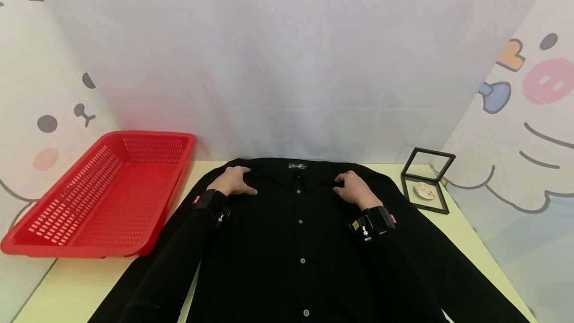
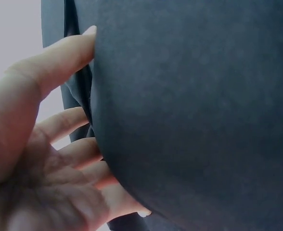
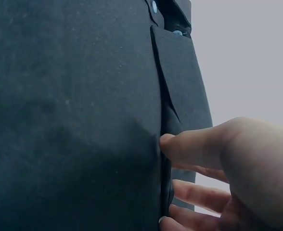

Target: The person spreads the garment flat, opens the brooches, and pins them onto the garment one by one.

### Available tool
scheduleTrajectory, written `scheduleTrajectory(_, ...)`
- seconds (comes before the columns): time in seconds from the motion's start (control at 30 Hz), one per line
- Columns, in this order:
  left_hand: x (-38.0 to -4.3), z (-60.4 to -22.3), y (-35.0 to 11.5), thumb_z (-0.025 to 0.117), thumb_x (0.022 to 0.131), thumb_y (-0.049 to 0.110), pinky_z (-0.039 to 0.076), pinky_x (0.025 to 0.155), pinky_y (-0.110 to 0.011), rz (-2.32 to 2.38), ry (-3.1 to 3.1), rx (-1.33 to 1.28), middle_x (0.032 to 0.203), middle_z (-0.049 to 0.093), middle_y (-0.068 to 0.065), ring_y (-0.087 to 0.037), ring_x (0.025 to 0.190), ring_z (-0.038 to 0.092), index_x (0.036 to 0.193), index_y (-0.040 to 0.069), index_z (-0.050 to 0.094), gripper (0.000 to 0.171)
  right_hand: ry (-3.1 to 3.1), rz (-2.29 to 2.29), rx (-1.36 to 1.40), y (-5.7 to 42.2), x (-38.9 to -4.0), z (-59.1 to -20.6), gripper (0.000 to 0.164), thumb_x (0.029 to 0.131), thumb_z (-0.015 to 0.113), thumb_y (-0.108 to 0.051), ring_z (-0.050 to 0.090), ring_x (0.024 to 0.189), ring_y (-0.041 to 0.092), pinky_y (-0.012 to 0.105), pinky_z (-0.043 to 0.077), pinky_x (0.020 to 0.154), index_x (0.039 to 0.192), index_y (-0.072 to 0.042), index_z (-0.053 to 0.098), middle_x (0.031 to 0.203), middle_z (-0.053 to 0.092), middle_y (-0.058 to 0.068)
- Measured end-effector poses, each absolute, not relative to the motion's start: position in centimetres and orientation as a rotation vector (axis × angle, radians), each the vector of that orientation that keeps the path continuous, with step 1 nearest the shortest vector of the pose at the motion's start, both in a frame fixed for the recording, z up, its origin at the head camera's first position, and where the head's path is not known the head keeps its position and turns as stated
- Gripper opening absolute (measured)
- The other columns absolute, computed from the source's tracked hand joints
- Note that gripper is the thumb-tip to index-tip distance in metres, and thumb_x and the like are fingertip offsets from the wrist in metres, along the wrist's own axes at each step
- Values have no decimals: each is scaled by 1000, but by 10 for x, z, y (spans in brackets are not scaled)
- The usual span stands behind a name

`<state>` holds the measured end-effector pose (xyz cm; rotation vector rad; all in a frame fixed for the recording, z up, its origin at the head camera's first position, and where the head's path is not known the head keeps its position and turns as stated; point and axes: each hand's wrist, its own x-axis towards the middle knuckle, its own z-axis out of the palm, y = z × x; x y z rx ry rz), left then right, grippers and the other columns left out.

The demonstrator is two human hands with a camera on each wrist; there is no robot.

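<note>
A black button-up shirt (image 1: 269,223) lies spread front side up, its collar end toward the back wall and its sleeves running down to both sides. My left hand (image 1: 232,182) touches its left shoulder area, thumb and fingers apart. In the left wrist view, the thumb (image 2: 67,55) meets the fabric and the fingertips reach a fold. On the other side of the button row, my right hand (image 1: 356,190) touches the cloth below the right shoulder. Its thumb (image 3: 194,144) is at a fabric fold in the right wrist view, with the fingers loosely extended below.
A red plastic basket (image 1: 121,208) stands at the left of the pale yellow table (image 1: 80,283). A black hinged frame (image 1: 426,207) with a small round patterned item (image 1: 424,191) is at the right. A white curtain (image 1: 287,64) hangs behind the table.
</note>
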<state>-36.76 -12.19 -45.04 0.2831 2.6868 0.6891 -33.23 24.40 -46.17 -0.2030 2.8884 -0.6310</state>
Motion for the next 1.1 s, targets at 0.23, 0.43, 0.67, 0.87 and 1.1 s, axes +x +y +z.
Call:
scheduleTrajectory(0.23, -363, -451, -124, 80, 92, 32, 42, 114, -56, 683, 2681, 252, 164, 33, -25, -46, 144, 42, 159, 8, 38, 82, 2892, -624, -188, 238, -329, -465, 37, 106, 57, -12, 54, 125, 47, 55, 47, 104, 138, 5, 57, 151, 40, 34)
scheduleTrajectory(0.43, -357, -448, -126, 79, 93, 32, 41, 115, -57, 679, 2679, 237, 164, 33, -25, -47, 146, 38, 159, 9, 38, 82, 2879, -619, -170, 234, -328, -464, 37, 106, 57, -13, 53, 125, 48, 55, 48, 101, 138, 4, 58, 151, 40, 34)
scheduleTrajectory(0.67, -367, -450, -120, 78, 94, 35, 38, 117, -58, 608, 2674, 222, 168, 24, -25, -46, 148, 36, 163, 12, 28, 89, 2849, -602, -164, 241, -341, -455, 41, 106, 57, -14, 56, 123, 47, 55, 48, 102, 141, 6, 55, 144, 49, 33)
scheduleTrajectory(0.87, -371, -451, -120, 77, 94, 39, 29, 119, -65, 605, 2667, 191, 171, 11, -26, -50, 154, 19, 165, 12, 22, 94, 2855, -558, -165, 242, -345, -458, 49, 106, 57, -13, 47, 134, 50, 57, 42, 111, 148, 8, 45, 154, 36, 36)
scheduleTrajectory(1.1, -360, -440, -109, 77, 95, 35, 35, 118, -60, 630, 2708, 322, 165, 30, -26, -47, 150, 33, 162, 7, 30, 87, 2902, -538, -163, 237, -338, -452, 48, 107, 56, -16, 49, 133, 50, 62, 41, 111, 148, 6, 47, 148, 47, 33)
